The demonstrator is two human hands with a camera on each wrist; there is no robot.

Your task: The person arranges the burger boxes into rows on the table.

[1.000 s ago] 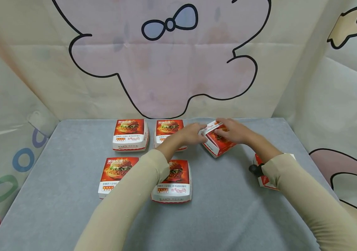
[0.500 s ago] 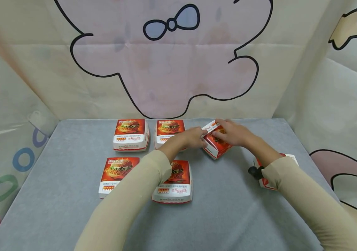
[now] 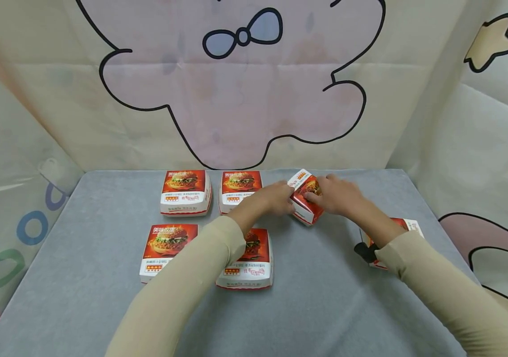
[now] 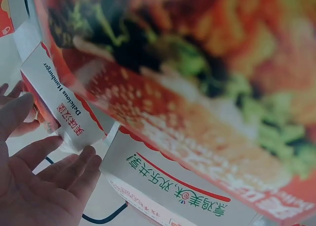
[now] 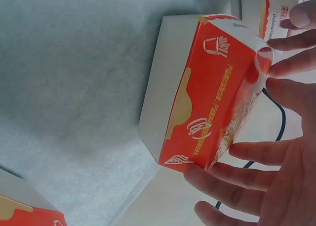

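Observation:
At the back of the table, slightly right of centre, a burger box (image 3: 306, 201) stands tilted between the two hands. From the right, my right hand (image 3: 337, 196) grips it, with thumb and fingers spread across its top and sides. The right wrist view shows the box's red printed side (image 5: 205, 102) and the fingers of the right hand (image 5: 276, 176) along its edge. My left hand (image 3: 276, 197) holds the box's left end. In the left wrist view, the left hand (image 4: 49, 181) has its fingertips at the corner of a white panel (image 4: 69, 107) lettered "Delicious Hamburger".
On the grey cloth, burger boxes stand left: back left (image 3: 186, 193), back centre (image 3: 239, 188), front left (image 3: 169, 248) and front centre (image 3: 247, 267), the latter three partly behind the left arm. Another box (image 3: 410, 225) lies under the right forearm. A printed curtain (image 3: 236, 114) hangs behind.
My right hand has shifted its grip toward the box's right side, and more of the box's top shows. The box has turned slightly. The left hand has edged a little lower at its end.

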